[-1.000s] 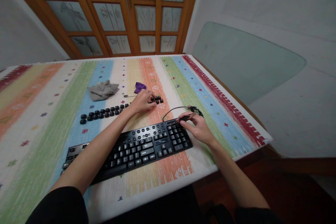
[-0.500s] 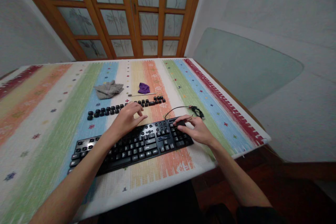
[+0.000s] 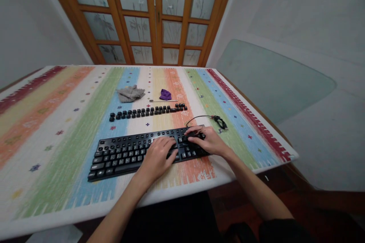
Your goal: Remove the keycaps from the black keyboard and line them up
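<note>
A black keyboard (image 3: 122, 155) lies at a slant near the table's front edge, its top row bare of keycaps. My left hand (image 3: 159, 153) rests over its right-middle part, fingers spread across the keys, with nothing visible in the grasp. At the number-pad end, the fingers of my right hand (image 3: 210, 140) are closed around a small black tool with thin wire, which looks like a keycap puller (image 3: 200, 135). The fingers partly cover it, and its lower end is hard to make out. Loose black keycaps (image 3: 142, 113) stand in two rows behind the keyboard.
A grey cloth (image 3: 130, 93) and a crumpled purple cloth (image 3: 165, 94) lie farther back, with a thin brush (image 3: 164, 101) before them. The keyboard's cable (image 3: 220, 122) is bundled at the right. A striped cloth (image 3: 65, 148) covers the table.
My left hand has come down from above the keyboard's back edge onto its keys, moving right and nearer. My right hand stays at the number pad. The view has shifted.
</note>
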Tool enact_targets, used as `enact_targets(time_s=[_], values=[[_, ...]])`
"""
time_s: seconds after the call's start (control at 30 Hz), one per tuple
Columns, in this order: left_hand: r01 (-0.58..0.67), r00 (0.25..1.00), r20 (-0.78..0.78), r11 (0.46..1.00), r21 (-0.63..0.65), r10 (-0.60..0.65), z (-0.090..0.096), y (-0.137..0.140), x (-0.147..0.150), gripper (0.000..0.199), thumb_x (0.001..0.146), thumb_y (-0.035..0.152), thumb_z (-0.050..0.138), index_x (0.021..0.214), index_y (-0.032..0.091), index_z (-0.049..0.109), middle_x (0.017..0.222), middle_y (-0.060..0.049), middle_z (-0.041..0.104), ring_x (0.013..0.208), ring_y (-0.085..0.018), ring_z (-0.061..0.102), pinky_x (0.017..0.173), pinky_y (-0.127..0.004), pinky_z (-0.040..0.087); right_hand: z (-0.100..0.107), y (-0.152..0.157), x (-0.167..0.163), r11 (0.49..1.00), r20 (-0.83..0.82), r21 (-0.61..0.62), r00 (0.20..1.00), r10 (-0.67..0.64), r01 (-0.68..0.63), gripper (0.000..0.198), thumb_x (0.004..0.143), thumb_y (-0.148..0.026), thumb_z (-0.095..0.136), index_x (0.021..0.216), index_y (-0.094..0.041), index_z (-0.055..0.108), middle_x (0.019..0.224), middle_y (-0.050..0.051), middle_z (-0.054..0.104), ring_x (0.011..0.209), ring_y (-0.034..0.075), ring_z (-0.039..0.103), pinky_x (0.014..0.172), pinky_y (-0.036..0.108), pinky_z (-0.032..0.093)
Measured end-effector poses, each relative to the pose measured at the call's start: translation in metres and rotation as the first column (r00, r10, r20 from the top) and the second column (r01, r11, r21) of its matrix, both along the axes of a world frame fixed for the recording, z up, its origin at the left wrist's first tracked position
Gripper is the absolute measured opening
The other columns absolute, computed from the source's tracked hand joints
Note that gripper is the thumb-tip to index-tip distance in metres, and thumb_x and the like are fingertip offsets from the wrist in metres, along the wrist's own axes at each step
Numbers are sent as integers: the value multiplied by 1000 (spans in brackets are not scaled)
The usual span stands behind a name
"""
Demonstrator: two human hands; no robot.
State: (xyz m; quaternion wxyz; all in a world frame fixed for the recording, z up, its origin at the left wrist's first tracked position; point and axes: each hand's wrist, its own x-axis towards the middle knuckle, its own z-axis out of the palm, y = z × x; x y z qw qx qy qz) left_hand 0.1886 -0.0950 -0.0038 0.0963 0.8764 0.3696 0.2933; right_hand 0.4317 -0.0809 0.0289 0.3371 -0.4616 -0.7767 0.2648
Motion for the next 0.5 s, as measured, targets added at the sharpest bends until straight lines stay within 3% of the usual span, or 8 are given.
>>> enact_targets(time_s=[0.2, 0.5], values=[[-45, 998, 34, 998, 44, 43, -12, -8, 4, 17, 94, 21, 58, 108, 16, 66, 117, -13, 69, 110, -29, 62, 95, -49, 52, -5, 2, -7, 1000, 40, -23, 999, 22, -21, 16, 88, -23, 66, 100, -19, 75, 101, 7, 78, 93, 22, 73, 83, 33, 55], [-52, 998, 46, 995, 85, 48, -16, -10, 5, 19, 95, 21, 56, 109, 14, 66, 119, -14, 69, 111, -30, 61, 97, -51, 52, -2, 0, -7, 998, 91, 35, 994, 58, -61, 17, 88, -23, 66, 103, -20, 74, 102, 7, 79, 93, 22, 74, 86, 34, 56]])
